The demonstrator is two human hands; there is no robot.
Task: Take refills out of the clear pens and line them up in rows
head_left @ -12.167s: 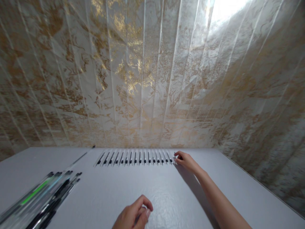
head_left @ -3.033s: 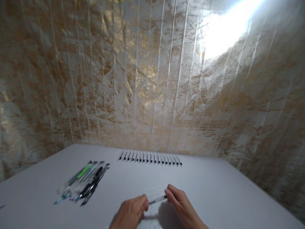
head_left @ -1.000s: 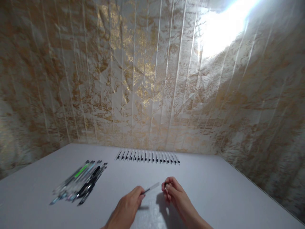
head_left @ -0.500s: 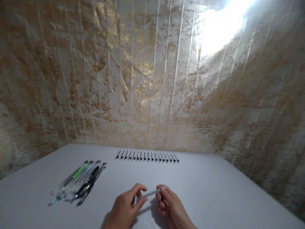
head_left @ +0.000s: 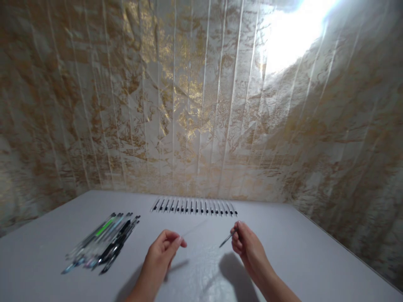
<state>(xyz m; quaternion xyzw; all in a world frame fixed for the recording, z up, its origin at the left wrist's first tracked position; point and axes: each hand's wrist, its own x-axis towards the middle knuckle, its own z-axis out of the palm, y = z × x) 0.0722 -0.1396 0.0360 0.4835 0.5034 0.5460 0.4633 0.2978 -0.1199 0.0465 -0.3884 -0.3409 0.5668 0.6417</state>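
Observation:
My left hand [head_left: 163, 253] is closed in a pinch on a clear pen barrel [head_left: 195, 226], which points up and to the right and looks faint. A short way to the right, my right hand [head_left: 248, 247] pinches a thin dark pen refill [head_left: 226, 240], whose tip points down and left toward the barrel. A gap separates barrel and refill. Both hands hover over the white table [head_left: 283, 243]. Behind them, a neat row of several pen parts [head_left: 193, 206] lies along the table's far edge.
A loose pile of several pens [head_left: 100, 241], one with a green body, lies on the left of the table. A crinkled gold and white wall covering [head_left: 201, 105] rises right behind the table. The table's right edge runs diagonally at the right.
Half a second ago both hands held one pen together. They have drawn apart, the right hand up and to the right with the refill, the left keeping the clear barrel.

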